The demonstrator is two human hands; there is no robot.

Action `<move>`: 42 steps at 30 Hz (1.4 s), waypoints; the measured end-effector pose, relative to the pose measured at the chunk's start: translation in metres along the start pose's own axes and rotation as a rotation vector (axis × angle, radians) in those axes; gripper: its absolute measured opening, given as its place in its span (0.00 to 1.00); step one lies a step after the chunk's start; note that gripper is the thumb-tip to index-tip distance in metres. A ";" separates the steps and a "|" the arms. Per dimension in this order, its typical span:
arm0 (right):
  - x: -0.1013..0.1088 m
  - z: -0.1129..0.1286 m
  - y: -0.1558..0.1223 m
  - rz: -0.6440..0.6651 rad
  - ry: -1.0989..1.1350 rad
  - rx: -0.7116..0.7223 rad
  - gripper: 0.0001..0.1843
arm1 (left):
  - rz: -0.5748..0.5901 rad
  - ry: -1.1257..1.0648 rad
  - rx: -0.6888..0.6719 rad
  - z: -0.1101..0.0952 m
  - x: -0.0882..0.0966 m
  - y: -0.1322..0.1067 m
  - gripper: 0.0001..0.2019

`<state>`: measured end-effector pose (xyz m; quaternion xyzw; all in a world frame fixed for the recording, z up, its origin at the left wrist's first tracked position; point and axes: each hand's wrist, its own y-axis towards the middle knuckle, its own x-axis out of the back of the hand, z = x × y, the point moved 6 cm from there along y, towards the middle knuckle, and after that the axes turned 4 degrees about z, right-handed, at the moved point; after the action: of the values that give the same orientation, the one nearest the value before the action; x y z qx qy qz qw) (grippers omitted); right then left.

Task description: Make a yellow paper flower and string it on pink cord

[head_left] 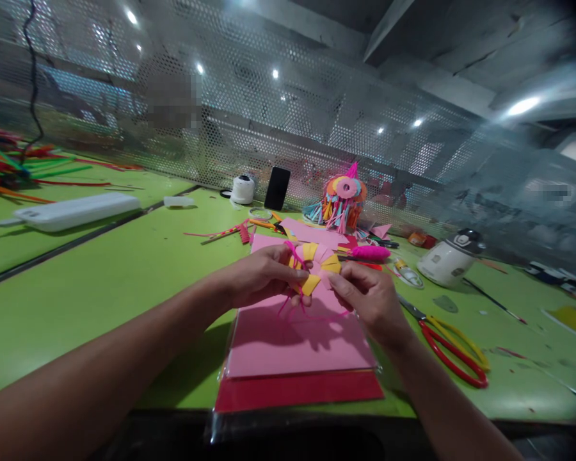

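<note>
My left hand (264, 275) and my right hand (367, 298) meet above a stack of pink and red paper sheets (297, 352). Between their fingertips they pinch a small paper craft piece (317, 266) made of yellow and pink fringed strips with thin pink threads hanging from it. The fingers of both hands are closed on this piece. It is held a little above the pink sheet, near the stack's far end.
Red-handled scissors (454, 349) lie right of the stack. A finished fringed paper ornament (343, 198) stands by the mesh wall, with a black phone (277, 188), a white spool (242, 189), a white glue gun (448, 259) and a power strip (77, 211) on the green table (115, 282).
</note>
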<state>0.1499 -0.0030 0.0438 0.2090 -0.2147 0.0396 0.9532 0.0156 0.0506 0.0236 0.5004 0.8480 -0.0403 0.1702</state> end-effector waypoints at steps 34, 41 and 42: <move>-0.001 0.020 -0.003 -0.263 -0.270 0.246 0.07 | -0.160 0.005 -0.103 0.009 0.005 0.011 0.05; 0.015 0.007 0.000 -0.385 -0.474 0.154 0.14 | -0.155 0.021 -0.103 0.007 0.002 0.011 0.07; 0.013 0.008 -0.002 -0.374 -0.491 0.156 0.16 | -0.161 0.014 -0.112 0.007 0.003 0.011 0.07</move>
<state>0.1591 -0.0082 0.0556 0.3206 -0.3928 -0.1715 0.8447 0.0256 0.0567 0.0171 0.4206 0.8875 -0.0030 0.1883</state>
